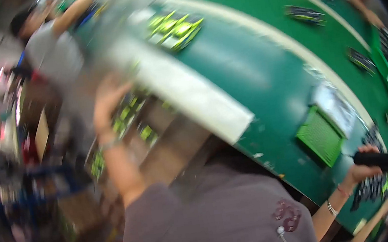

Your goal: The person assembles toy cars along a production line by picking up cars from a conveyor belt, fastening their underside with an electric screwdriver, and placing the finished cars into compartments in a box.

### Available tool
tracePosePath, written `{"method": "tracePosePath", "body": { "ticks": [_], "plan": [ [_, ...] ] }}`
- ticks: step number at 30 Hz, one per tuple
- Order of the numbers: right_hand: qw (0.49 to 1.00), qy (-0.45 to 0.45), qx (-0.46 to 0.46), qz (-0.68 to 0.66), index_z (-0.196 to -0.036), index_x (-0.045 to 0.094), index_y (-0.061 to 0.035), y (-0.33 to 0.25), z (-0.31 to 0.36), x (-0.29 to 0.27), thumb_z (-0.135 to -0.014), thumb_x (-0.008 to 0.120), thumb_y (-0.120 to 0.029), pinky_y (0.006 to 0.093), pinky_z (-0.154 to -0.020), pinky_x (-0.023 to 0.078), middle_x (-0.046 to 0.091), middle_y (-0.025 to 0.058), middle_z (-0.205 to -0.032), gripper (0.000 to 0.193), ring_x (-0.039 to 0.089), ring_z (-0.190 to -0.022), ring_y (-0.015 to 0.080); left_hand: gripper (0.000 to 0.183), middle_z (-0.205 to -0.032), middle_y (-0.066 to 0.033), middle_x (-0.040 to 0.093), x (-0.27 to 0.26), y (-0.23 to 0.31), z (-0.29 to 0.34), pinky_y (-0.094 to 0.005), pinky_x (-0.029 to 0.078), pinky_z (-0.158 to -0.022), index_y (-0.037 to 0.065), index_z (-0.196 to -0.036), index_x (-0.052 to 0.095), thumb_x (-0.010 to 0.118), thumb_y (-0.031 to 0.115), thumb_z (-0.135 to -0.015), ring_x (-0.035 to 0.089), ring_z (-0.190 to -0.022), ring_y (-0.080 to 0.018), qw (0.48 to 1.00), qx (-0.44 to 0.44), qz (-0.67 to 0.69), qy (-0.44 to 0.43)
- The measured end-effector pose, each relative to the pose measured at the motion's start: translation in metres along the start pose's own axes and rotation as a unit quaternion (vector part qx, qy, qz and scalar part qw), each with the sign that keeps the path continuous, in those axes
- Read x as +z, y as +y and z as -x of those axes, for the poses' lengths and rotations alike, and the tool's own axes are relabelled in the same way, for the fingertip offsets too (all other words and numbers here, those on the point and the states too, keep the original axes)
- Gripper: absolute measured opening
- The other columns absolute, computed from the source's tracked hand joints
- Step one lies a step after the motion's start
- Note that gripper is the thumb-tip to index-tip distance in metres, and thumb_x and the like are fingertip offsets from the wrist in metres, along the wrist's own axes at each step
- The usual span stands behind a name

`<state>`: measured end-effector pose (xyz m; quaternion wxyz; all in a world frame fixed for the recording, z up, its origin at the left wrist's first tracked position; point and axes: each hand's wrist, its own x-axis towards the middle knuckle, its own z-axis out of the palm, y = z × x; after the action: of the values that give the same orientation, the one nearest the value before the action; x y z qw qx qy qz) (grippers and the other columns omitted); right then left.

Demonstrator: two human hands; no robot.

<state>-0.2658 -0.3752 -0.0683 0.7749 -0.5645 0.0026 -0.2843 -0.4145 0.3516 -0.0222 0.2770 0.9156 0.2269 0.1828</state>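
My left hand is stretched out over an open cardboard box at the left, smeared by motion, fingers apart and nothing seen in them. Inside the box lie several black and yellow-green packaged items. At the far right my right hand is closed round a black oblong thing, whose exact kind I cannot make out. A green perforated basket is near that hand on the green table.
A white board runs along the table's edge beside the box. Yellow-green packs are grouped beyond it. Black packs lie on the green conveyor belt. A clear plastic bag is by the basket. Another person is at the upper left.
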Motion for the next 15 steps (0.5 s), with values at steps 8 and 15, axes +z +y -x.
{"method": "tracePosePath", "body": {
  "ticks": [8,15],
  "plan": [
    [0.997,-0.012,-0.047,0.064,-0.085,0.055,-0.0004,0.000,0.020,0.035,-0.076,0.055,-0.064,0.0259,-0.053,0.043,0.057,0.0043,-0.072,0.064,0.054,-0.062,0.0122,0.043,-0.117,-0.0165,0.054,0.116,0.052,-0.078,-0.0395,0.049,-0.079,-0.002,-0.125,0.043,0.045,0.023,-0.090,0.059,-0.095,-0.0281,0.915,0.188,0.301,-0.192],
    [0.998,-0.003,-0.062,0.030,-0.093,0.054,0.0011,-0.038,0.029,0.027,-0.076,0.062,-0.057,0.0209,-0.054,0.043,0.055,0.0015,-0.069,0.061,0.052,-0.059,0.0063,0.047,-0.119,-0.0164,0.055,0.243,0.189,-0.115,-0.0436,0.046,-0.086,0.000,-0.124,0.047,0.050,0.031,-0.089,0.058,-0.099,-0.0302,0.788,0.179,0.513,-0.289]
  ]
}}
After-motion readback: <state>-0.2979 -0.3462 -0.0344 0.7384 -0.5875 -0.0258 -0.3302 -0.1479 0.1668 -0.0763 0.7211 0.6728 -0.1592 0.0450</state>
